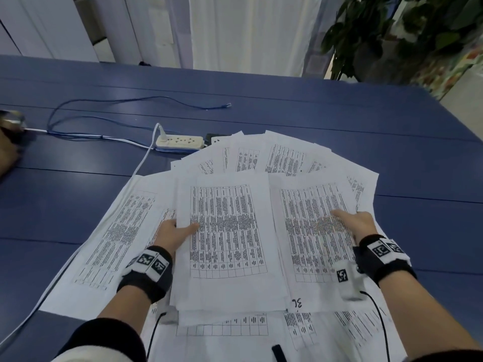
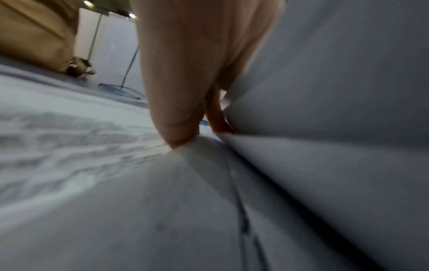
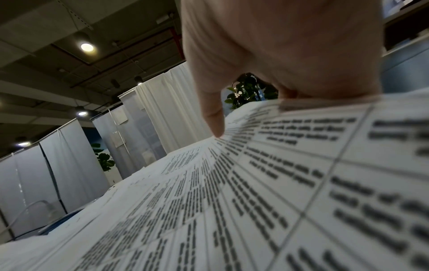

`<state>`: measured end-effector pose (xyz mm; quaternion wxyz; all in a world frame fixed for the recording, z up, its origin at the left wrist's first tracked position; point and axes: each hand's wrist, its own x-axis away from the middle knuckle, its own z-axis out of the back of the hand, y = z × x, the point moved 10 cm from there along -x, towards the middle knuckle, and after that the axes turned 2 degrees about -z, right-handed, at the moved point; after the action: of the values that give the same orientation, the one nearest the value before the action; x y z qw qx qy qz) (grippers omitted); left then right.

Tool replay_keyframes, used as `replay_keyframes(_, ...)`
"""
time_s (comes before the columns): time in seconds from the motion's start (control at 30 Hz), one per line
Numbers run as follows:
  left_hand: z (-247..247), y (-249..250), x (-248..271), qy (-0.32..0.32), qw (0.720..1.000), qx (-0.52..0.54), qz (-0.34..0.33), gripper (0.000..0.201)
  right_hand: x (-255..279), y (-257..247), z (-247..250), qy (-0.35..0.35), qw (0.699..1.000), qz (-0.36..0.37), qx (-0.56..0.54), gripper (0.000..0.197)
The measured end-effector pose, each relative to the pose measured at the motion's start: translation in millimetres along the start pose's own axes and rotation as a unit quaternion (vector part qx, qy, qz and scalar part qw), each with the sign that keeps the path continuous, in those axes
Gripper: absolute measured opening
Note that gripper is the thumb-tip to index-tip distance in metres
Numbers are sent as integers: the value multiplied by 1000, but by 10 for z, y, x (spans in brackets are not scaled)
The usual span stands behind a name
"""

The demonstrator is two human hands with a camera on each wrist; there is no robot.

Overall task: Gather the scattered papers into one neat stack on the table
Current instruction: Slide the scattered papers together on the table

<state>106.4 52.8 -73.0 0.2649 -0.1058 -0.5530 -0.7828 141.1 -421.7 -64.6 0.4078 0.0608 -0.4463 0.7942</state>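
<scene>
Your left hand point(image 1: 174, 232) pinches the left edge of a thick bundle of printed sheets point(image 1: 227, 231), thumb on top and fingers tucked beneath; the left wrist view shows those fingers point(image 2: 181, 113) pressed down where the lifted bundle meets the pages under it. Your right hand point(image 1: 352, 222) holds a second sheaf point(image 1: 313, 231) just beside the first, thumb lying across the printed table, and the shadow of the fingers shows through the paper from below. Both bundles sit over the rest of the scattered papers point(image 1: 277, 158), which fan out across the blue table point(image 1: 313, 111) toward the far side, left and right, with more lying under your forearms at the near edge. Behind the fan a white power strip point(image 1: 180, 142) touches the farthest sheets, and a small black object point(image 1: 212, 137) is partly covered by them. A white cable point(image 1: 141, 165) runs from the strip under the left-hand pages, and blue cables point(image 1: 78, 118) loop further left. A dark pen-like thing point(image 1: 279, 354) lies on the nearest sheets. A leafy plant point(image 1: 397, 35) and white curtains point(image 1: 251, 32) stand beyond the table.
</scene>
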Motion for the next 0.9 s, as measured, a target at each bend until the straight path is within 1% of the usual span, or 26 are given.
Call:
replay_keyframes(0.03,-65,23,21,-21,1000,-11,8,54,-11,-6,9,1,1000,4,-9,68)
replay_keyframes(0.07,-131,50,53,-44,999,-18,14,67,-9,-10,4,-1,1000,8,-10,62)
replay_keyframes(0.1,-178,68,35,-57,998,-21,16,77,8,-9,-9,-4,1000,11,-5,61)
replay_keyframes(0.13,-193,81,32,-62,998,-10,19,77,21,-6,-16,-7,1000,13,-1,59)
replay_keyframes(0.2,-161,118,76,-76,996,22,27,59,30,-15,3,0,999,30,14,49)
replay_keyframes(0.23,-120,105,78,-88,995,37,30,57,6,-8,30,5,999,38,14,46)
replay_keyframes(0.33,21,46,95,-116,990,79,30,67,-96,38,140,29,998,49,6,46)
replay_keyframes(0.4,73,11,95,-116,986,114,32,59,-156,40,184,45,997,55,3,43)
replay_keyframes(0.43,65,22,109,-123,984,125,24,60,-147,20,183,50,997,59,5,41)
replay_keyframes(0.5,14,71,131,-132,984,116,8,75,-107,-63,97,53,995,80,12,46)
replay_keyframes(0.53,-26,91,125,-139,984,111,5,79,-44,-129,9,43,995,90,14,49)
replay_keyframes(0.6,-91,140,99,-147,984,98,2,76,74,-242,-238,11,994,108,10,44)
replay_keyframes(0.63,-125,143,65,-152,984,95,1,80,133,-275,-373,-8,994,109,3,44)
replay_keyframes(0.7,-179,150,38,-167,983,74,-1,100,201,-310,-562,-47,993,108,-31,53)
replay_keyframes(0.73,-199,135,8,-172,983,63,-1,108,202,-315,-585,-55,991,103,-59,58)
replay_keyframes(0.77,-210,113,-14,-175,983,53,2,114,186,-313,-553,-49,991,99,-76,59)
replay_keyframes(0.8,-218,112,-6,-176,983,59,6,118,183,-323,-478,-28,993,101,-55,59)
replay_keyframes(0.83,-215,125,9,-174,982,67,10,118,183,-321,-398,0,995,99,0,58)
replay_keyframes(0.9,-261,189,81,-170,983,71,8,104,243,-286,-323,41,986,87,140,57)
